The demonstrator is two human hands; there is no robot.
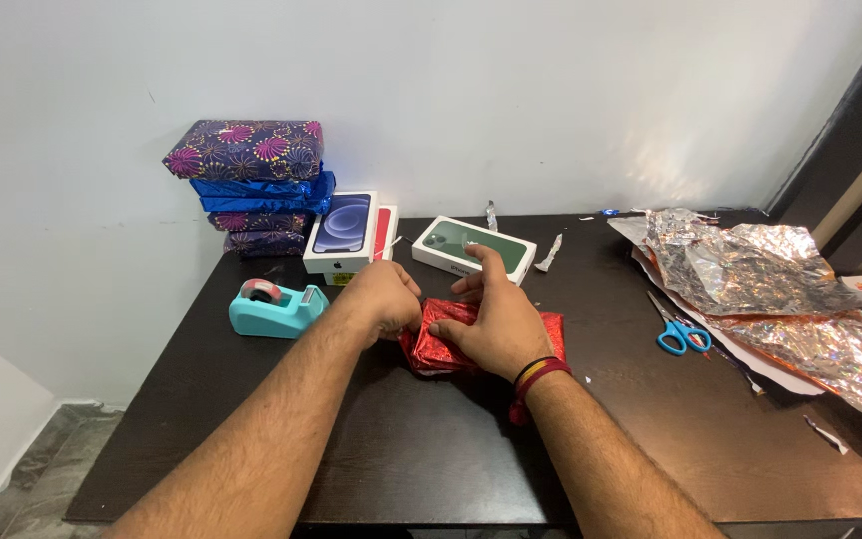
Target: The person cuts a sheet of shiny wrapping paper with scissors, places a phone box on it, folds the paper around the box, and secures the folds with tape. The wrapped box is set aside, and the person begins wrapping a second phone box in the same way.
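Note:
A small package in shiny red wrapping paper [443, 345] lies on the dark table [431, 449]. My left hand [383, 297] is curled shut and grips the package's left end. Flat on top of the package presses my right hand [496, 321], with the thumb raised and a red and black band on the wrist. Most of the package is hidden under both hands.
A teal tape dispenser [276, 307] sits left of my hands. Behind are two phone boxes [343, 232] [473, 246] and a stack of wrapped gifts [256, 185] at the wall. Blue-handled scissors [677, 329] and crumpled silver foil sheets [760, 269] lie on the right.

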